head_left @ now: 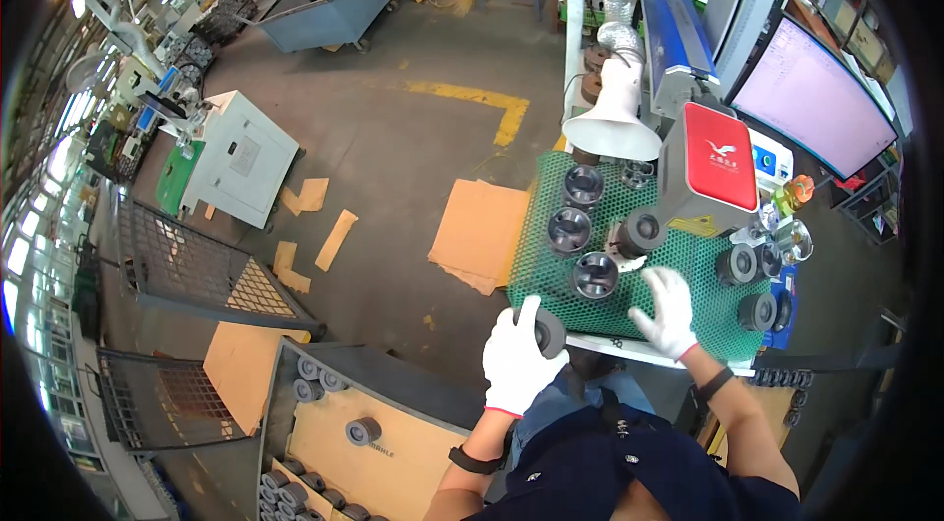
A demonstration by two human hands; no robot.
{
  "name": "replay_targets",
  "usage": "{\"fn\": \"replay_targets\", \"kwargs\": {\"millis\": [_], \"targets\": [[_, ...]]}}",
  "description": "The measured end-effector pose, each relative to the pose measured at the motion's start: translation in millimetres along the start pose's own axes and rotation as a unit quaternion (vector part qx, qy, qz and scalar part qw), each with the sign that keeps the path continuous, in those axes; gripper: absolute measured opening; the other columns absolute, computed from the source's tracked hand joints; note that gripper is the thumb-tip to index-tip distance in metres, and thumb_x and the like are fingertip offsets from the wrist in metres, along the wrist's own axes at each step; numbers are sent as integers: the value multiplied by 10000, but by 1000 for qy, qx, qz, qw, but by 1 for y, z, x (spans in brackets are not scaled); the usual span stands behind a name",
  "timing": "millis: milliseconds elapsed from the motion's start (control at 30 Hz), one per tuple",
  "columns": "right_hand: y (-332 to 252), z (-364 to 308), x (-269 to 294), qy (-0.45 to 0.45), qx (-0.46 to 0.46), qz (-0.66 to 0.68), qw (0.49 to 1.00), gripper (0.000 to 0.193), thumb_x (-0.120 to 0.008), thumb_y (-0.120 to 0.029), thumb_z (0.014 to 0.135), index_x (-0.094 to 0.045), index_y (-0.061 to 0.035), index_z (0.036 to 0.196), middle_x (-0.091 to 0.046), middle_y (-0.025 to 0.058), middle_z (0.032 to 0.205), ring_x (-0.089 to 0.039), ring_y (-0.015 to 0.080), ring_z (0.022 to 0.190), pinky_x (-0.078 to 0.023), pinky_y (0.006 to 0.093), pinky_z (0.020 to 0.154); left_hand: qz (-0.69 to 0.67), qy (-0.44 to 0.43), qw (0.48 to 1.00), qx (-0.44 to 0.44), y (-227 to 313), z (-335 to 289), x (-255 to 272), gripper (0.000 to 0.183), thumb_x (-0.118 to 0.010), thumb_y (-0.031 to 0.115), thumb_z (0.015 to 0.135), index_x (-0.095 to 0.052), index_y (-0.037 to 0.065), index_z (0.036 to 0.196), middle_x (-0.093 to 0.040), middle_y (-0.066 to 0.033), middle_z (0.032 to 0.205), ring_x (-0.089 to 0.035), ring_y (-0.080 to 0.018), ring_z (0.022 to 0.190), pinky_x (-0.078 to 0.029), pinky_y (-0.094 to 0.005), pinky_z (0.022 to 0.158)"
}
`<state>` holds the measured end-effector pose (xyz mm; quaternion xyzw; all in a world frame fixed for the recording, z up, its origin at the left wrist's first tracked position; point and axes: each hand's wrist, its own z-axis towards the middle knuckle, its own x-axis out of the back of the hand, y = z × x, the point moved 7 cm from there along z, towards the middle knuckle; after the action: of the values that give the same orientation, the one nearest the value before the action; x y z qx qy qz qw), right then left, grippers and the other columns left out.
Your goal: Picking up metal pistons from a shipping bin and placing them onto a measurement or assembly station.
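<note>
White-gloved, the left hand [521, 362] grasps a dark metal cylinder [553, 330] near the edge of the green mat [534, 270]; the right hand [669, 317] appears empty. Handling seems underway; the next move likely calls for steady fingers.

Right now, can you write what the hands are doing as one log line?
left hand: holds grey cylindrical part | right hand: open, holding nothing, near green mat | on mat: more cylindrical parts
</note>
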<state>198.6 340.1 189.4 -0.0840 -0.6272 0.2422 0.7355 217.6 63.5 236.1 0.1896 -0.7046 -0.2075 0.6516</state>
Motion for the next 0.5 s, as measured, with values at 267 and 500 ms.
{"fn": "replay_targets", "kwargs": {"millis": [267,500], "targets": [[-69,-40,-10,-170,169,91,967,668,-769,-238,732,-527,-56,1328,-688,181,1053,-684,372,927,-543,493,805,-585,-317,707,239,-34,-50,-187,885,-846,245,797,-418,-19,1525,-554,-156,1438,-559,-237,1306,-468,-365,1076],[-35,-40,-47,-216,-13,79,973,332,-610,-240,930,-664,-182,1253,-686,175,726,-697,355,691,-549,478,667,-716,-491,374,328,-12,-64,-196,788,-347,750,992,-452,139,1478,-678,-181,1235,-729,-373,740,-636,-471,553]]}}
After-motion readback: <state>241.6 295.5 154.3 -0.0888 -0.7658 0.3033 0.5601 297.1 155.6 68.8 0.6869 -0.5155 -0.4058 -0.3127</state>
